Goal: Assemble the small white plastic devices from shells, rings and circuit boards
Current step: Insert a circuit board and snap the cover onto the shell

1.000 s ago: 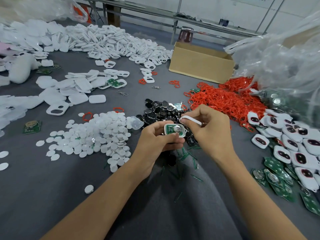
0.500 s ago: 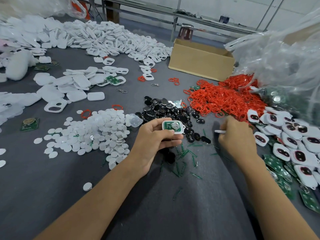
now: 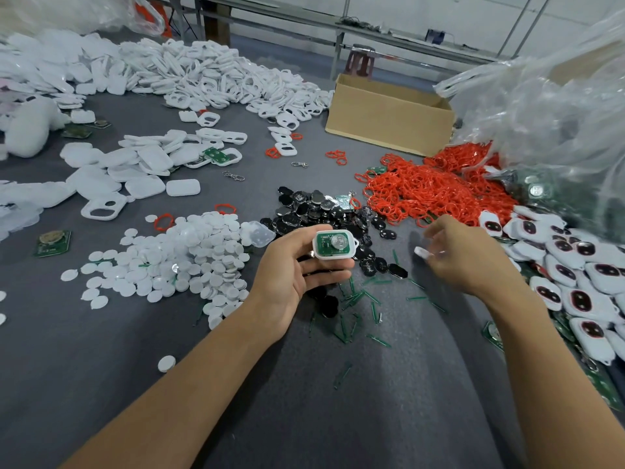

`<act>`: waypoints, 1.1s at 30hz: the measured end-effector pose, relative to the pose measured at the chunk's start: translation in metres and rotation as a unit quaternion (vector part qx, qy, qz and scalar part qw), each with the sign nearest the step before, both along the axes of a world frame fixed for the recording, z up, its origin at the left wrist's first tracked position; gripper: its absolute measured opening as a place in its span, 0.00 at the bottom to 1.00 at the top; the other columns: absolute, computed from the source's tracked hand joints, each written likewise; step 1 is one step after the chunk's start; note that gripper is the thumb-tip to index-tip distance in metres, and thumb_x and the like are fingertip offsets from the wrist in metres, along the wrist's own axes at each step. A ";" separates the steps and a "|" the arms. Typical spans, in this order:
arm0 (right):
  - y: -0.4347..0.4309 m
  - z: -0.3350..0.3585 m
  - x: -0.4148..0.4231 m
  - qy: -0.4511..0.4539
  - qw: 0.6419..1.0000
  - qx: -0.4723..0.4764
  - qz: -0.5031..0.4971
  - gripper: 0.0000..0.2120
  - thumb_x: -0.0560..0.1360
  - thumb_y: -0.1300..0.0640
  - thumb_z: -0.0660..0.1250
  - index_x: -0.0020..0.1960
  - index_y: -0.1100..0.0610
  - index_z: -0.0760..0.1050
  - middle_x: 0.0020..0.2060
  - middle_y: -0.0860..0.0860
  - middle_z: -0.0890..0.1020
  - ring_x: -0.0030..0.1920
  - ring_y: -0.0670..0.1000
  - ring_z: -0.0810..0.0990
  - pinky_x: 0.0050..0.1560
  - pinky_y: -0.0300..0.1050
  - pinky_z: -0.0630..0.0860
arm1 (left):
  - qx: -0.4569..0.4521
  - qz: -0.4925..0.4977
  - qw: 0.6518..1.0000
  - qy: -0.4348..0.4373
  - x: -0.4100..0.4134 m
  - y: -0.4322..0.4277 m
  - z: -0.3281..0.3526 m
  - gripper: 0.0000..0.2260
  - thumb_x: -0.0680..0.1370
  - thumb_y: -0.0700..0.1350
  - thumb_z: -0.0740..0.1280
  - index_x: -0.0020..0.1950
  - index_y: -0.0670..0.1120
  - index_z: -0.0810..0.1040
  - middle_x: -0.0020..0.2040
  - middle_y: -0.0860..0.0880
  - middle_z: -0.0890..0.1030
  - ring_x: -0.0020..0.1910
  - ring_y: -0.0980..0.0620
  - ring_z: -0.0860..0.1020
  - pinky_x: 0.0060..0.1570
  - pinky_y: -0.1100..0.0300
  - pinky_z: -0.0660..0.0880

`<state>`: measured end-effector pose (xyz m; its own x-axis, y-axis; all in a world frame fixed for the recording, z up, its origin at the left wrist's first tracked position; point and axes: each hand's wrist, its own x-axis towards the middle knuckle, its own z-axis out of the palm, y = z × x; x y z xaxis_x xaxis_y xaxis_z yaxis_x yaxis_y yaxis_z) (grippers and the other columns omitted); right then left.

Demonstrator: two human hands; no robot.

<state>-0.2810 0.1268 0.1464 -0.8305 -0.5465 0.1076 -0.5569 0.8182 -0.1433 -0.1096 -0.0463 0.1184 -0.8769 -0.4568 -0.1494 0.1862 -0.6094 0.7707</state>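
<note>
My left hand [image 3: 297, 269] grips a small white shell [image 3: 333, 245] with a green circuit board and a coin cell showing in its open top. To its right, my right hand [image 3: 466, 255] is blurred and holds a small white piece [image 3: 422, 252] in its curled fingers, just above the grey table. A heap of red rings [image 3: 433, 191] lies beyond the right hand. White shells with dark windows [image 3: 575, 286] are piled at the right edge. Black oval parts [image 3: 318, 208] lie behind the held shell.
White round discs [image 3: 182, 262] are heaped left of my left hand. Empty white shells [image 3: 142, 164] and frames [image 3: 216, 79] spread across the far left. A cardboard box [image 3: 389, 120] stands at the back. Clear plastic bags [image 3: 548, 123] fill the right. Green slivers [image 3: 358, 299] litter the cloth.
My right hand has moved away from the shell to the right, taking the white piece with it. My left hand has tilted the shell up a little and stayed in place.
</note>
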 end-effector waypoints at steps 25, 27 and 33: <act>-0.058 0.025 0.076 -0.111 0.936 -0.193 0.272 0.21 0.68 0.65 0.74 0.59 0.56 0.74 0.50 0.49 0.81 0.45 0.38 0.76 0.46 0.30 0.71 | -0.013 0.000 1.000 -0.025 -0.001 0.004 0.001 0.17 0.84 0.43 0.56 0.44 0.39 0.82 0.40 0.41 0.84 0.34 0.47 0.83 0.34 0.54 0.82; -0.058 0.023 0.075 -0.112 0.937 -0.192 0.270 0.21 0.68 0.65 0.74 0.59 0.56 0.74 0.49 0.48 0.81 0.44 0.33 0.75 0.44 0.27 0.70 | -0.020 0.000 0.999 -0.029 -0.001 0.004 0.001 0.17 0.83 0.43 0.56 0.45 0.40 0.82 0.41 0.41 0.85 0.34 0.47 0.83 0.34 0.54 0.82; -0.059 0.019 0.072 -0.110 0.940 -0.185 0.264 0.22 0.67 0.63 0.75 0.58 0.54 0.74 0.50 0.45 0.81 0.49 0.40 0.76 0.48 0.36 0.73 | -0.068 -0.003 0.997 -0.036 -0.002 0.003 -0.001 0.13 0.82 0.39 0.58 0.47 0.41 0.82 0.42 0.42 0.85 0.36 0.48 0.83 0.38 0.53 0.83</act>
